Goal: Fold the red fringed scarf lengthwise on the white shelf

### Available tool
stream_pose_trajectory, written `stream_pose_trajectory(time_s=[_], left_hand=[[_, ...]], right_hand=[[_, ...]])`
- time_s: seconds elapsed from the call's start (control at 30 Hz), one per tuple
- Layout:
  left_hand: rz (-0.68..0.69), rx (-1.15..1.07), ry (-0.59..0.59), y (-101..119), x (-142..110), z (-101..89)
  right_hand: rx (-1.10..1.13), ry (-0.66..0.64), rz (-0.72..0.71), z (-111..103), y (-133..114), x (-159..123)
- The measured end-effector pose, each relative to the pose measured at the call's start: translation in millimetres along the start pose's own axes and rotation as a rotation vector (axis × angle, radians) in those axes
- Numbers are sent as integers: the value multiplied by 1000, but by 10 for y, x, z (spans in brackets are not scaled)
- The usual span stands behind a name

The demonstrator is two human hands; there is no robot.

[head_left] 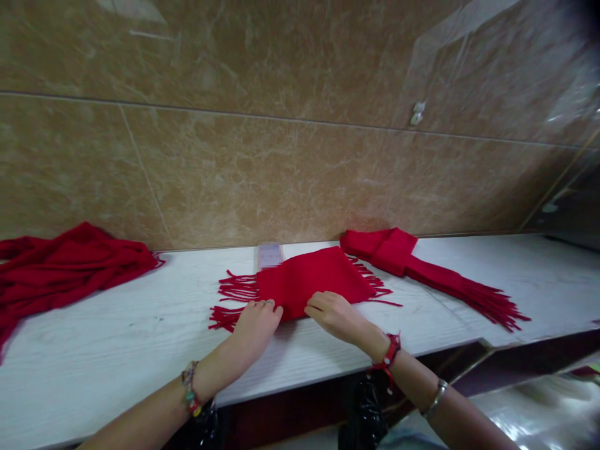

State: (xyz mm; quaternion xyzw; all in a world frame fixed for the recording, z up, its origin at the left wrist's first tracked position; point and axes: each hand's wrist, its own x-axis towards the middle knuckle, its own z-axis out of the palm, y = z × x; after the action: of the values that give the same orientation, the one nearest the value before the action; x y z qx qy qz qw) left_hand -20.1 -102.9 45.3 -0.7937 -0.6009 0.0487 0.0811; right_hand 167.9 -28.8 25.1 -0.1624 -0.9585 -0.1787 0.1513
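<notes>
A red fringed scarf (pixel 312 278) lies folded into a rough rectangle on the white wood-grain counter, with tassels spread at its left and right ends. My left hand (pixel 259 320) is at the scarf's near left edge, its fingers bent over the cloth. At the near edge, further right, my right hand (pixel 332 312) has its fingers curled onto the fabric in the same way. Both hands look closed on that edge, though the thumbs are largely hidden. A small pale printed card (pixel 270 255) lies behind the scarf, partly covered by it.
A second red scarf (pixel 398 250), folded and crossed over itself, lies at the right with its tassels toward the front edge. Loose red cloth (pixel 70 269) is heaped at the left. Behind the counter (pixel 154 337) rises a brown marbled tile wall (pixel 262 175).
</notes>
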Motion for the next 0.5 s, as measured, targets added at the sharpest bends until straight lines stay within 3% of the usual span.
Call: stream_pose_trajectory(time_s=[0.2, 0.33, 0.4, 0.5], left_hand=[[119, -207, -167, -315, 72, -175], [57, -247, -9, -432, 252, -153], [46, -260, 39, -407, 331, -67], [41, -280, -50, -339, 382, 63]], right_hand=[[204, -27, 2, -76, 65, 114], [443, -57, -54, -157, 170, 223], [481, -35, 4, -151, 260, 272], [382, 1, 178, -86, 395, 310]])
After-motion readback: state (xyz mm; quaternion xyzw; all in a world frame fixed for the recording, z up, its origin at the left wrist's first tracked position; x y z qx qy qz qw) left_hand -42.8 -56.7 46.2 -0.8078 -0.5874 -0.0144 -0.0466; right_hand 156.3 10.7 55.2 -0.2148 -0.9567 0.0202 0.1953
